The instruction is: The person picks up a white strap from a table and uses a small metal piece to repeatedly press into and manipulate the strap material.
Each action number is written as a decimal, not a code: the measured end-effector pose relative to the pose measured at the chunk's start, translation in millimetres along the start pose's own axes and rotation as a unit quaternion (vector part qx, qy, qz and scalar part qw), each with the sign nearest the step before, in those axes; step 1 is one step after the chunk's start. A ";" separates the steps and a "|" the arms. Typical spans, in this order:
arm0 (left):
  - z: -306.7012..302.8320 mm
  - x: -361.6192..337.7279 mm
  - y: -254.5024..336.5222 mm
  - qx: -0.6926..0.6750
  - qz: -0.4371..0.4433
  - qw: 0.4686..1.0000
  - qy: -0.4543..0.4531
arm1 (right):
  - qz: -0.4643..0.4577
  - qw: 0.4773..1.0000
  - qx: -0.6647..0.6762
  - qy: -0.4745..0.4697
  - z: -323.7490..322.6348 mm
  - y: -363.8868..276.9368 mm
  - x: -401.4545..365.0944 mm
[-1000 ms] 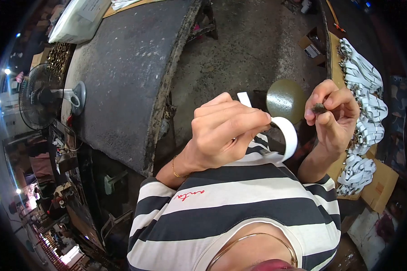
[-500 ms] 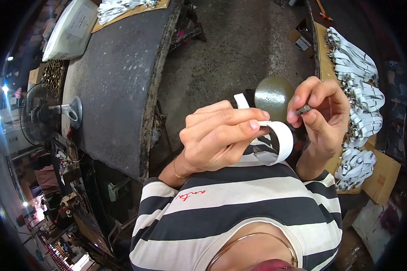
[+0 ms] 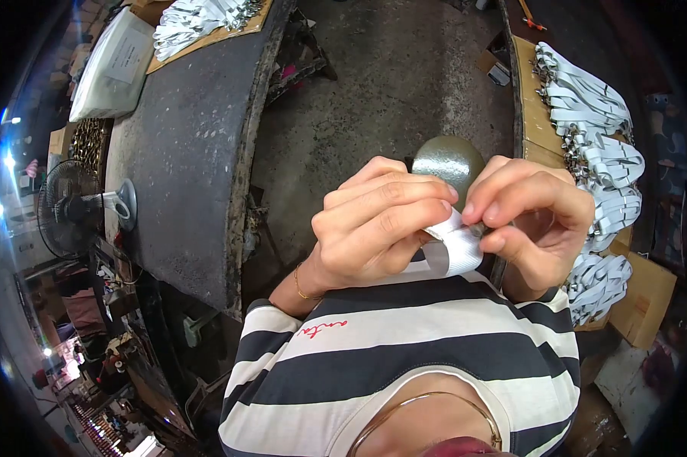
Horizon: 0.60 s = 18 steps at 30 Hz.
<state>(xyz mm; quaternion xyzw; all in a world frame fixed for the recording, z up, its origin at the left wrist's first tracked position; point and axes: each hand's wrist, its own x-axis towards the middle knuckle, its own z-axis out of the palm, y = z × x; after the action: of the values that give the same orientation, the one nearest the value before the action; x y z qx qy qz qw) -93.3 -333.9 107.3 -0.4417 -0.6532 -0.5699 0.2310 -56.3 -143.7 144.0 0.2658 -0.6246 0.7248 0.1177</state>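
My left hand [image 3: 385, 217] pinches a white woven strap [image 3: 458, 251], which curls in a loop below the fingertips. Close beside it on the right, my right hand [image 3: 534, 217] holds a small dark metal piece [image 3: 478, 229] between thumb and fingers, against the edge of the strap. The fingers hide most of the metal piece, and how it meets the strap cannot be made out. Both hands are in front of my striped shirt, above a round shiny stool top [image 3: 448, 161].
A dark table [image 3: 183, 152] stands at the left, with a fan [image 3: 73, 206], a plastic tub [image 3: 113, 65] and white straps [image 3: 199, 27]. At the right, bundles of white straps with metal clips [image 3: 591, 99] lie on cardboard [image 3: 538, 114], near an open carton [image 3: 644, 301].
My right hand has moved left and down, bringing the metal piece from apart to the strap. The strap's loop has shifted slightly left. The view has shifted a little.
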 end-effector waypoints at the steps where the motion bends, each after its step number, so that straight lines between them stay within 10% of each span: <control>1: 2.9 1.4 -0.4 -0.001 -0.002 1.000 -0.002 | -0.004 1.000 -0.022 -0.017 -3.9 -0.9 1.3; 18: 18.2 14.8 -12.6 0.054 0.003 0.998 -0.044 | -0.079 0.959 -0.263 -0.074 -17.3 -4.7 11.5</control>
<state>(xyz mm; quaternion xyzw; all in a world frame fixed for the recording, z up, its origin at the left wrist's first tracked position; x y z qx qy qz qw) -107.7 -311.4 108.0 -0.4557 -0.6912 -0.5128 0.2273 -67.6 -127.9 152.7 0.3267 -0.7773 0.5015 0.1938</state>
